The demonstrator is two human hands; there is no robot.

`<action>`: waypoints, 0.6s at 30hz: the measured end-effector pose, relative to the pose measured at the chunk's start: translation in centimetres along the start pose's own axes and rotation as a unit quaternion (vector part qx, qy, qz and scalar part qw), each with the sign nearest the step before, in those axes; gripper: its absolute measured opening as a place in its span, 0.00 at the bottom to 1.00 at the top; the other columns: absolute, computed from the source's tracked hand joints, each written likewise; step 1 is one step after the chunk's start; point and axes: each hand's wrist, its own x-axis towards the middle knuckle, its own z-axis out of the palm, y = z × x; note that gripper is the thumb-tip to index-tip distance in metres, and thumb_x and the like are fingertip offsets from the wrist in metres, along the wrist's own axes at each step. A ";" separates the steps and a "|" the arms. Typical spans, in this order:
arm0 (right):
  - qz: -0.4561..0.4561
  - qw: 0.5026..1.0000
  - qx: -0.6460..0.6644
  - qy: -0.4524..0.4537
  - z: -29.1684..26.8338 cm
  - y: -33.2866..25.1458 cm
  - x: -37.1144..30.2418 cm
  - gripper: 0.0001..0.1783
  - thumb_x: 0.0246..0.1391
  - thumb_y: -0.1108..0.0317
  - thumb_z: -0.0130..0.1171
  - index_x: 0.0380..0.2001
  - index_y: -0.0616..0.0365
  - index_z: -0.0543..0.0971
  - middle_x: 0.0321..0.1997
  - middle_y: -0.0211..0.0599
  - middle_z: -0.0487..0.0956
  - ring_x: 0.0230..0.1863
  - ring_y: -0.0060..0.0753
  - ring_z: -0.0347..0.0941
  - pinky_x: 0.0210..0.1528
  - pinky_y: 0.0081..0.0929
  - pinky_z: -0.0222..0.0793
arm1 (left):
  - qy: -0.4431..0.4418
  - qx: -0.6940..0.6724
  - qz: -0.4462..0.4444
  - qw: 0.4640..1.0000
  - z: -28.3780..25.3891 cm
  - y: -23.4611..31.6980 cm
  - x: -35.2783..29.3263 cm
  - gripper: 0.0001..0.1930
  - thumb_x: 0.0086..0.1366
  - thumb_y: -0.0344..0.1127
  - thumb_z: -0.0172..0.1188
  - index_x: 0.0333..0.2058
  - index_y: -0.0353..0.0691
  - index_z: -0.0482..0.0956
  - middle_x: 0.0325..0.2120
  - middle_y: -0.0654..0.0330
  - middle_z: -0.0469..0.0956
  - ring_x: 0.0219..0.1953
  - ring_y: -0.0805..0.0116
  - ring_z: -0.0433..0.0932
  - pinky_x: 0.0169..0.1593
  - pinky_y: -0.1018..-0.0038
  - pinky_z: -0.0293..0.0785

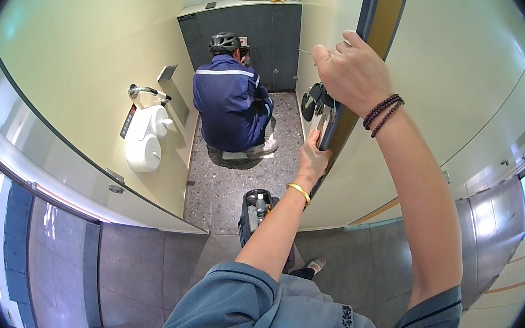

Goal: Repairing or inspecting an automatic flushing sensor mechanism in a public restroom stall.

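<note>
My right hand [354,72], with dark bead bracelets, is raised and curled into a fist beside the upper door edge. A thin metal piece [306,52] shows just left of its fingers; I cannot tell whether the hand holds it. Below the fist is a black and silver door lock [315,102], with loose-looking metal parts hanging at its lower side. Lower down, my left hand [313,157], wearing a gold bangle [299,192], grips the edge of the cubicle door [338,131] just under the lock. Its fingertips point upward along the edge.
A person in navy workwear and a dark helmet [229,106] squats inside the cubicle, facing the dark back panel [281,40]. An open tool bag [256,211] stands at the doorway. Paper roll holders [144,149] and a grab rail [147,91] are on the left wall.
</note>
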 end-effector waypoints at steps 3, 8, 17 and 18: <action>0.010 1.000 0.007 -0.023 -0.2 0.1 0.0 0.08 0.51 0.73 0.52 0.20 0.52 0.67 0.14 0.35 0.74 0.23 0.33 0.75 0.54 0.32 0.69 | -0.002 -0.004 0.001 1.000 0.1 0.0 0.0 0.41 0.51 0.11 0.53 0.66 0.32 0.54 0.56 0.58 0.71 0.52 0.72 0.73 0.55 0.79 0.68; 0.009 1.000 0.008 -0.021 -0.1 0.0 0.0 0.08 0.51 0.73 0.52 0.20 0.52 0.67 0.14 0.35 0.74 0.23 0.33 0.75 0.54 0.32 0.69 | -0.002 -0.008 -0.009 1.000 0.1 0.0 0.0 0.42 0.51 0.11 0.53 0.66 0.33 0.54 0.55 0.59 0.71 0.52 0.72 0.73 0.54 0.79 0.68; 0.010 1.000 0.018 0.001 0.0 0.0 -0.1 0.08 0.50 0.73 0.52 0.20 0.52 0.67 0.14 0.35 0.74 0.22 0.33 0.75 0.53 0.31 0.69 | -0.004 -0.029 0.015 0.999 0.1 -0.6 0.2 0.41 0.50 0.10 0.52 0.66 0.32 0.56 0.55 0.59 0.71 0.52 0.74 0.73 0.54 0.79 0.68; 0.001 1.000 0.012 0.014 0.1 0.1 -0.1 0.08 0.50 0.72 0.52 0.19 0.52 0.68 0.13 0.34 0.74 0.21 0.32 0.75 0.47 0.29 0.66 | -0.005 -0.029 0.015 0.999 0.2 -0.8 0.2 0.41 0.50 0.10 0.52 0.66 0.32 0.56 0.55 0.59 0.71 0.52 0.74 0.73 0.54 0.79 0.68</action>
